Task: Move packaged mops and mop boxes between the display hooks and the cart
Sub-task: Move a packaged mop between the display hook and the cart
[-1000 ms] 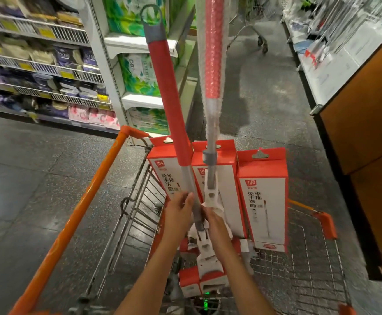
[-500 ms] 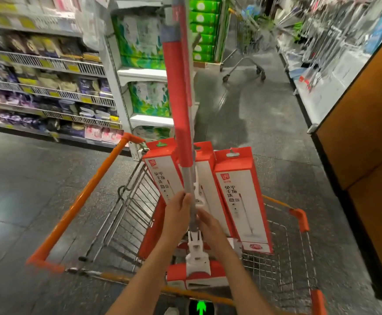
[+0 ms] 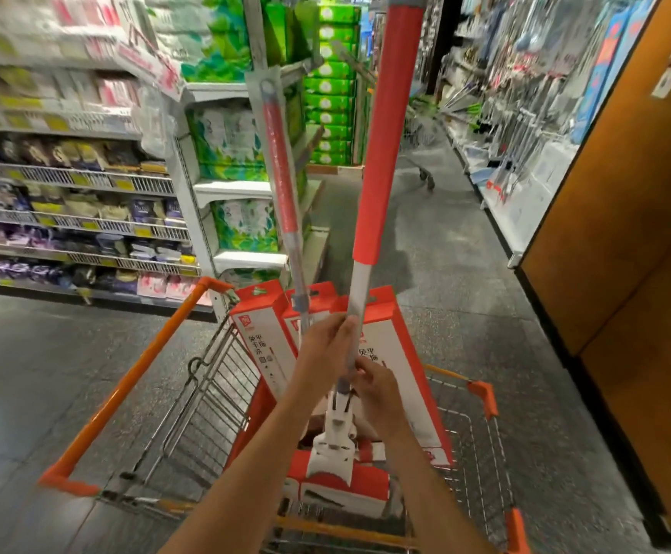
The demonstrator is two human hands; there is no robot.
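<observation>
Both hands (image 3: 327, 341) grip an upright red-and-grey mop (image 3: 385, 153).

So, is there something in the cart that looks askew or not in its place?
Yes. The three mop boxes stand on end in the cart and lean left. The wrapped mop tilts among them. Both hands, left hand and right hand, grip the unwrapped mop.
</observation>
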